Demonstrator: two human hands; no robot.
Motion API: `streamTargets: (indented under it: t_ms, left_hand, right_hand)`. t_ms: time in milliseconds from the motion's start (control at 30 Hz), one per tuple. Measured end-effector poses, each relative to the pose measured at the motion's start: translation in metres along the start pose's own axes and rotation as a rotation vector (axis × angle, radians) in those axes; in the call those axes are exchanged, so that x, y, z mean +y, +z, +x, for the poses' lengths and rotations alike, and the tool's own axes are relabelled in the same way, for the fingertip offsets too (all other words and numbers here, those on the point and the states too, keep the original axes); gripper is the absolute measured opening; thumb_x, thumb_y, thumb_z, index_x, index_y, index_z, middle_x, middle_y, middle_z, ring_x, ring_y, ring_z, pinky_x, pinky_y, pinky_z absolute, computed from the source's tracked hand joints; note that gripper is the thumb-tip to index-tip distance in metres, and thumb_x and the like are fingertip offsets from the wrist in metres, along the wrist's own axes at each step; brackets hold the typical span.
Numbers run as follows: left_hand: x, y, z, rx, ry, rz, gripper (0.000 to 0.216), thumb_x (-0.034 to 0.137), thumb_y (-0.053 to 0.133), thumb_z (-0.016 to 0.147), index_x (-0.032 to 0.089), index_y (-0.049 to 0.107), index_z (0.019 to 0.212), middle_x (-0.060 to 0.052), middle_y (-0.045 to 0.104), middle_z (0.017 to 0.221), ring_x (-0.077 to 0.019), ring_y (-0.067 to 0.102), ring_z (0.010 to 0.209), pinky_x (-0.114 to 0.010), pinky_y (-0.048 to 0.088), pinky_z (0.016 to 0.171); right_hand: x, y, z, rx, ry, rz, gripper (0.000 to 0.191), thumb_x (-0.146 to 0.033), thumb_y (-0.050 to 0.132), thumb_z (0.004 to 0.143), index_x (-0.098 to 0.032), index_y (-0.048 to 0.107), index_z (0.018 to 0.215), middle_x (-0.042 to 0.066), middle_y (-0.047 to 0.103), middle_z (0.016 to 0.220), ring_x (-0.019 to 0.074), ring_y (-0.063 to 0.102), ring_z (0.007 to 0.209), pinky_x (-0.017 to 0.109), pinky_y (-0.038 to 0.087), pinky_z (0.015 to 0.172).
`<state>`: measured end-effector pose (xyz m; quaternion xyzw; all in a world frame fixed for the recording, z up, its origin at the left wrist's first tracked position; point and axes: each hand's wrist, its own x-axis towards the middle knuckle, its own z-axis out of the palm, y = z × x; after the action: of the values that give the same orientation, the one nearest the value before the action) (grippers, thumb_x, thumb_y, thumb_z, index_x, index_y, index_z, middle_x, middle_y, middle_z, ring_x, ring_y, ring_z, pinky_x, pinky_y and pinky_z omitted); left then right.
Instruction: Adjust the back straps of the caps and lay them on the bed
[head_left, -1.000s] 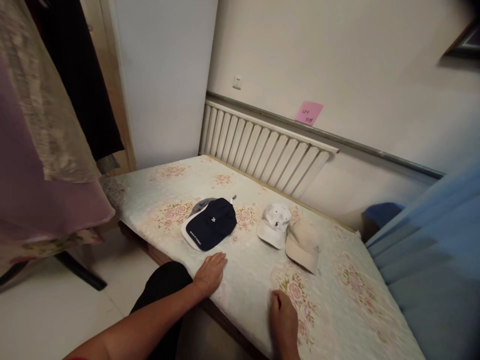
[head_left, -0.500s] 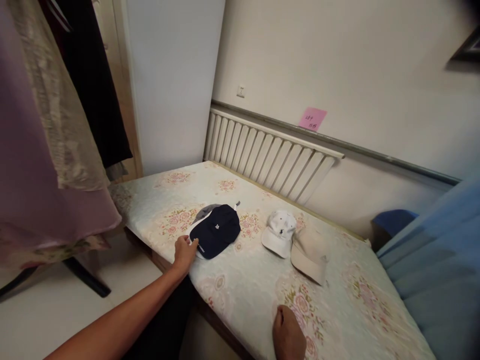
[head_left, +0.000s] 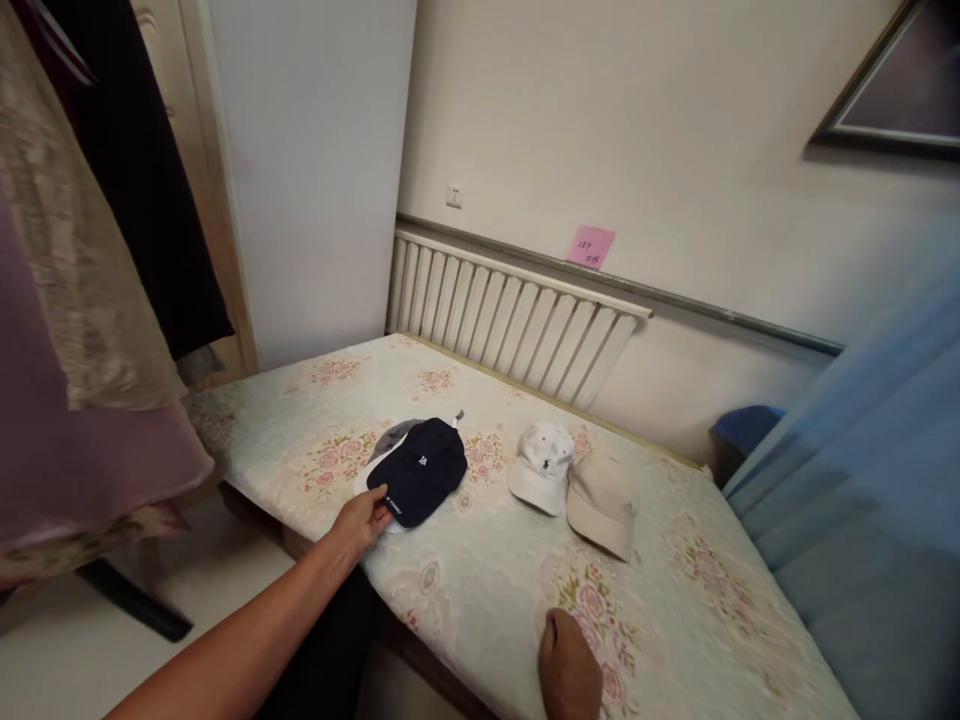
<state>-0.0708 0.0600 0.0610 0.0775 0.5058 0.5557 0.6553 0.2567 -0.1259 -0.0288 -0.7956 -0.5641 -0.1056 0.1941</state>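
A navy cap (head_left: 420, 480) lies on a floral mattress (head_left: 487, 560), stacked over a white cap and a grey one whose edges peek out. My left hand (head_left: 364, 520) reaches to the brim end of this stack, fingers closed on the brim of the navy cap. To the right lie a white cap (head_left: 541, 465) and a beige cap (head_left: 600, 503), touching each other. My right hand (head_left: 570, 665) rests on the mattress near its front edge, fingers curled under with nothing visible in them.
A white slatted radiator (head_left: 510, 320) runs along the wall behind the mattress, with a pink note (head_left: 590, 246) above it. Garments (head_left: 82, 320) hang at the left. Blue fabric (head_left: 862, 500) fills the right side. Pale floor (head_left: 82, 650) lies at the lower left.
My left hand moved from the mattress edge up to the navy cap and took hold of its brim. My right hand stayed near the front edge. The view shifted slightly.
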Motion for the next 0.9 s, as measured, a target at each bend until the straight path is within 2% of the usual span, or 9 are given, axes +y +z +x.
streamTargets:
  t_ms: [167,300,400,500,567,700,800,900]
  left_hand:
    - [0.01,0.02,-0.002,-0.129,-0.027,-0.078,0.016,0.003,0.055,0.08,0.013,0.055,0.093,-0.001,0.063,0.07,-0.0096,0.062,0.056,-0.02,0.054,0.059]
    - [0.004,0.037,-0.027,-0.271,-0.001,-0.119,0.025,-0.002,0.055,0.077,0.014,0.057,0.097,-0.002,0.066,0.081,-0.0102,0.064,0.064,-0.023,0.054,0.067]
    - [-0.022,0.042,-0.057,-0.453,-0.06,-0.104,0.036,-0.005,0.054,0.073,0.013,0.057,0.105,-0.002,0.067,0.082,-0.0109,0.064,0.064,-0.023,0.053,0.066]
    - [-0.066,0.039,-0.085,-0.542,-0.102,-0.103,0.051,-0.001,0.059,0.071,0.016,0.053,0.118,-0.003,0.069,0.087,-0.0139,0.066,0.069,-0.026,0.052,0.071]
    - [-0.098,0.032,-0.098,-0.57,-0.159,-0.106,0.06,0.003,0.065,0.069,0.018,0.048,0.125,-0.004,0.07,0.094,-0.0165,0.067,0.076,-0.028,0.051,0.073]
    - [-0.15,0.016,-0.112,-0.492,-0.288,-0.111,0.067,0.007,0.069,0.068,0.02,0.043,0.128,-0.005,0.069,0.102,-0.0173,0.067,0.082,-0.027,0.05,0.077]
    - [-0.168,0.008,-0.115,-0.454,-0.391,-0.092,0.058,0.017,0.069,0.072,0.019,0.045,0.125,-0.007,0.07,0.101,-0.018,0.067,0.084,-0.027,0.049,0.077]
    - [-0.168,0.005,-0.114,-0.495,-0.48,-0.051,0.052,0.038,0.065,0.077,0.015,0.048,0.121,-0.009,0.07,0.097,-0.0196,0.067,0.085,-0.029,0.05,0.078]
  right_hand:
    - [0.0,0.0,0.001,-0.009,0.005,0.001,0.028,-0.026,0.034,0.092,-0.022,0.062,0.09,0.004,0.07,0.084,0.0204,0.067,0.076,0.028,0.042,0.063]
    - [0.001,0.0,0.003,-0.011,0.004,0.005,0.027,-0.025,0.035,0.091,-0.021,0.062,0.091,0.004,0.071,0.085,0.0202,0.067,0.077,0.028,0.043,0.063]
    - [0.001,0.0,0.004,-0.005,0.005,0.013,0.027,-0.025,0.036,0.09,-0.022,0.062,0.089,0.004,0.071,0.085,0.0197,0.067,0.076,0.027,0.042,0.062]
    - [0.0,-0.001,0.004,-0.003,0.004,0.015,0.028,-0.025,0.035,0.091,-0.022,0.062,0.089,0.004,0.071,0.084,0.0197,0.067,0.075,0.027,0.041,0.061]
    - [0.0,-0.001,0.003,-0.005,-0.002,0.016,0.029,-0.026,0.033,0.092,-0.021,0.061,0.088,0.004,0.07,0.082,0.0193,0.066,0.074,0.027,0.04,0.061]
    - [0.0,-0.001,0.002,0.0,-0.016,0.022,0.029,-0.026,0.032,0.093,-0.022,0.06,0.085,0.003,0.069,0.077,0.0183,0.065,0.07,0.027,0.038,0.059]
    - [0.0,-0.003,0.001,0.013,-0.019,0.026,0.028,-0.027,0.032,0.093,-0.023,0.059,0.084,0.003,0.068,0.076,0.0182,0.064,0.069,0.027,0.037,0.057]
    - [-0.001,-0.005,0.0,0.034,-0.028,0.042,0.029,-0.027,0.032,0.092,-0.023,0.059,0.083,0.002,0.067,0.074,0.0178,0.064,0.068,0.026,0.037,0.057]
